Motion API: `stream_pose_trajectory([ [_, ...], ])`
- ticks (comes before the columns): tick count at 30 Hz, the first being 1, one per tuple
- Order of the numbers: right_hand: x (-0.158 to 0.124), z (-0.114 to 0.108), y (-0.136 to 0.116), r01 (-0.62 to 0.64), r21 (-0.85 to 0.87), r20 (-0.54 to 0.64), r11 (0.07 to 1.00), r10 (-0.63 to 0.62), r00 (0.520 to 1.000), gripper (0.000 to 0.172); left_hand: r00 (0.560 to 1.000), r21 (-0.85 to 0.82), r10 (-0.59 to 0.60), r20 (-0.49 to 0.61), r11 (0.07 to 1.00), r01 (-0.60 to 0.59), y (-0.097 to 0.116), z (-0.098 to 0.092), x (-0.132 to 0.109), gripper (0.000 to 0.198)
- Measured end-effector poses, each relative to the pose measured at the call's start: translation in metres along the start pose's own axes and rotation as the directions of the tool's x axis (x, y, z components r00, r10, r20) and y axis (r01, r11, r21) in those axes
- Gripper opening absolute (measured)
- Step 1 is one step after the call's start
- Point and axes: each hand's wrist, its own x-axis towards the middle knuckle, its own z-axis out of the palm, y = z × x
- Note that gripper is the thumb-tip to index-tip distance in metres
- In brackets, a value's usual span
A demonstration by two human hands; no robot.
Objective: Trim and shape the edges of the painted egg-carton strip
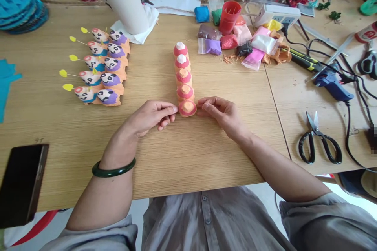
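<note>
An orange egg-carton strip lies lengthwise on the wooden table, its several bumps ringed with pink-red clay. The two far bumps carry white tops; the nearer ones show orange centres. My left hand is at the left side of the nearest bump, thumb and fingers closed together near its edge. On the right side of that bump is my right hand, its fingers bent and thumb against them. Whether either hand pinches anything small is hidden. A decorated carton piece with animal faces and yellow clay leaves stands to the left.
Bags of coloured clay surround a red cup at the back. A white bottle stands behind the decorated piece. Scissors, a blue glue gun and cables lie right; a phone is at the left edge.
</note>
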Motion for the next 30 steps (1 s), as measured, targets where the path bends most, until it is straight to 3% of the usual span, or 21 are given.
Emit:
stream_pose_trajectory([
  [3, 0.001, 0.0, -0.001, -0.011, 0.019, 0.004, 1.0, 0.01, 1.0, 0.047, 1.0, -0.198, -0.005, 0.028, 0.98, 0.01, 0.006, 0.01, -0.001, 0.029],
  [6, 0.003, -0.002, 0.0, 0.002, 0.05, -0.026, 0.999, -0.001, 1.0, 0.044, 0.998, -0.446, -0.007, 0.063, 0.895, 0.035, 0.01, 0.021, -0.002, 0.029],
  [9, 0.004, -0.004, 0.001, 0.004, 0.04, -0.055, 0.999, -0.002, 0.998, 0.045, 0.994, -0.548, -0.019, 0.11, 0.833, 0.076, 0.011, 0.031, -0.003, 0.032],
  [16, 0.003, -0.004, 0.0, 0.024, -0.042, -0.083, 0.999, -0.028, 0.996, 0.041, 0.991, -0.526, -0.003, 0.132, 0.847, 0.072, 0.005, 0.045, -0.005, 0.046],
  [20, -0.003, -0.003, -0.006, 0.251, -0.189, -0.204, 0.949, -0.288, 0.936, 0.03, 0.998, -0.536, 0.057, 0.02, 0.844, -0.038, 0.002, 0.055, -0.005, 0.046],
  [22, -0.008, -0.002, -0.01, 0.35, -0.303, -0.206, 0.886, -0.42, 0.884, 0.024, 0.996, -0.516, 0.083, -0.045, 0.851, -0.094, 0.0, 0.061, -0.006, 0.043],
  [24, -0.014, 0.001, -0.013, 0.388, -0.387, -0.164, 0.837, -0.476, 0.864, 0.022, 0.989, -0.492, 0.104, -0.102, 0.859, -0.141, -0.002, 0.067, -0.007, 0.038],
  [27, -0.021, 0.005, -0.018, 0.37, -0.4, -0.13, 0.838, -0.452, 0.883, 0.024, 0.98, -0.474, 0.13, -0.154, 0.86, -0.188, -0.003, 0.073, -0.008, 0.038],
  [30, -0.023, 0.008, -0.02, 0.3, -0.259, -0.132, 0.918, -0.342, 0.931, 0.022, 0.968, -0.451, 0.158, -0.193, 0.862, -0.231, -0.003, 0.075, -0.009, 0.039],
])
